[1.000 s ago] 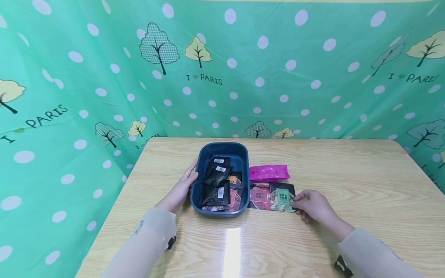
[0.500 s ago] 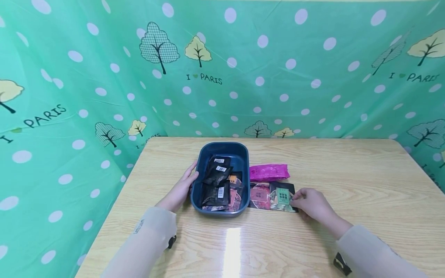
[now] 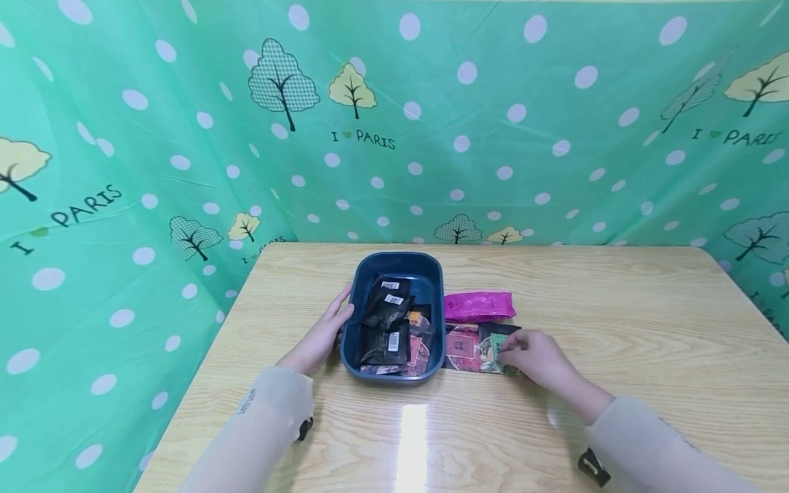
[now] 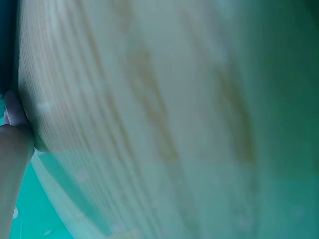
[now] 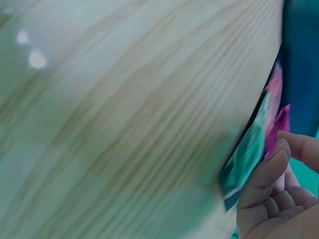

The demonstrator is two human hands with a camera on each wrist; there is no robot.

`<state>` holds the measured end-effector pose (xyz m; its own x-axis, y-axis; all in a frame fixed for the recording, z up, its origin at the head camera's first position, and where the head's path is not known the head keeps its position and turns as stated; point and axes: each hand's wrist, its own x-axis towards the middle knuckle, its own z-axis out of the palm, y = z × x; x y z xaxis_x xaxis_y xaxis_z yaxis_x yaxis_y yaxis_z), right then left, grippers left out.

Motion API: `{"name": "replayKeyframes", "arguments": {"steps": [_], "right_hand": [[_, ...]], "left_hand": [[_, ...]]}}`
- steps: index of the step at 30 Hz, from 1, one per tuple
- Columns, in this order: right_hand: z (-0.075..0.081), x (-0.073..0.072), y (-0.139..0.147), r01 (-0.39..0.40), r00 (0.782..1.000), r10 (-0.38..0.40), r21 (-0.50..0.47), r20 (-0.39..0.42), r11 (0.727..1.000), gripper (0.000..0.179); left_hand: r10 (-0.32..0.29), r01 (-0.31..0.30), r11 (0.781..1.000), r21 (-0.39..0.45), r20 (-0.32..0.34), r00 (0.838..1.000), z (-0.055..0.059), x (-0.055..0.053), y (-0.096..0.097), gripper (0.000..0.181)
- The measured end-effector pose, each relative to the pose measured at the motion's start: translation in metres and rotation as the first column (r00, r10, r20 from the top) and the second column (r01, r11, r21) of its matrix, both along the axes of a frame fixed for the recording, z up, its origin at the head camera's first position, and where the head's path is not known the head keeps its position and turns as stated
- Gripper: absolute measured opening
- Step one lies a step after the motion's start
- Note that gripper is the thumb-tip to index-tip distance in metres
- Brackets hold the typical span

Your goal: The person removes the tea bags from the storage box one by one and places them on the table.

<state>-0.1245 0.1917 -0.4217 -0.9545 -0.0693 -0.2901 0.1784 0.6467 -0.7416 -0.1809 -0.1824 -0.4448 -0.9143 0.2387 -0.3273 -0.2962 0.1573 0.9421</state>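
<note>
A dark blue bin (image 3: 436, 294) stands on the table. My left hand (image 3: 317, 339) rests against its left outer wall with the fingers stretched along it; the left wrist view catches only part of this hand at its edge. Right of the bin, a packet with a green label (image 3: 487, 349) lies beside a packet with a red label (image 3: 462, 348). My right hand (image 3: 539, 356) is over the green-label packet's right part, thumb and index tips close together at its label. Whether they pinch it I cannot tell.
Behind the two flat packets lies a shiny magenta packet (image 3: 479, 307), close to the bin. Inside the bin are several black packets (image 3: 376, 344) with barcode stickers and some printed ones. A green dotted curtain (image 3: 468, 137) hangs behind the wooden table (image 3: 616, 308).
My right hand has slid left from the green-label packet's right edge onto its label, now covering more of it. The packet sits slightly further left. My left hand has stayed at the bin.
</note>
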Motion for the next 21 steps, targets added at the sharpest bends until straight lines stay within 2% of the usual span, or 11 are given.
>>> {"name": "replayKeyframes", "arguments": {"steps": [11,21], "right_hand": [[0.015,0.006,-0.035,-0.011,1.000,0.010,-0.089,-0.012,0.996,0.018],[0.021,0.001,-0.061,-0.006,0.999,-0.001,-0.161,-0.040,0.987,0.014]], "left_hand": [[0.004,-0.005,1.000,0.016,0.021,1.000,0.001,0.002,0.000,0.055],[-0.005,0.005,1.000,0.019,0.009,1.000,0.000,0.002,-0.003,0.055]]}}
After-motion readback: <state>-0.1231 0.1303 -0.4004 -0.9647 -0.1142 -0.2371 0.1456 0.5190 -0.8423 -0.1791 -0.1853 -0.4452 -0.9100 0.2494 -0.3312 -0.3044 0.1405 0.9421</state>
